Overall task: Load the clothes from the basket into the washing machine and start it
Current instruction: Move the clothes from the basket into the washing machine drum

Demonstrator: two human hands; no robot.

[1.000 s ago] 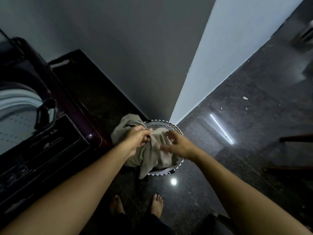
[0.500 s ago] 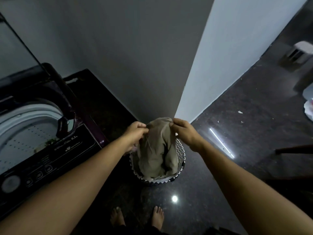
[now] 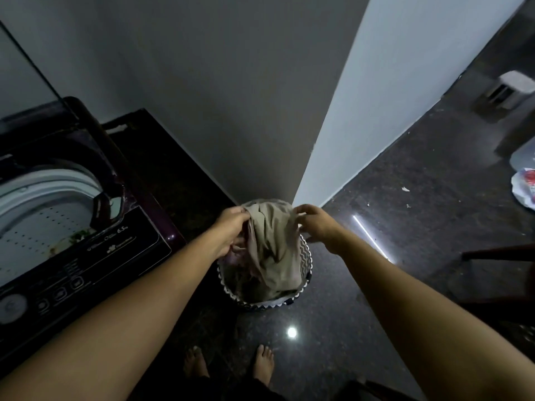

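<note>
A beige garment (image 3: pixel 273 244) hangs over the round patterned laundry basket (image 3: pixel 306 273) on the dark floor. My left hand (image 3: pixel 231 230) grips its top left edge and my right hand (image 3: pixel 315 224) pinches its top right edge, both above the basket. More clothes, pinkish and dark, lie in the basket under it. The top-loading washing machine (image 3: pixel 86 227) stands at the left with its lid up. Its perforated drum (image 3: pixel 43 224) shows some fabric at the bottom.
The machine's control panel (image 3: pixel 58 287) with a dial and buttons faces me. A wall corner (image 3: pixel 301 180) rises just behind the basket. My bare feet (image 3: pixel 231 364) stand on the glossy floor. A white bag (image 3: pixel 525 186) and a small appliance (image 3: pixel 503 94) sit at the far right.
Both hands have lifted the beige garment out of the basket by its top edge. My view has risen, showing more of the machine's drum.
</note>
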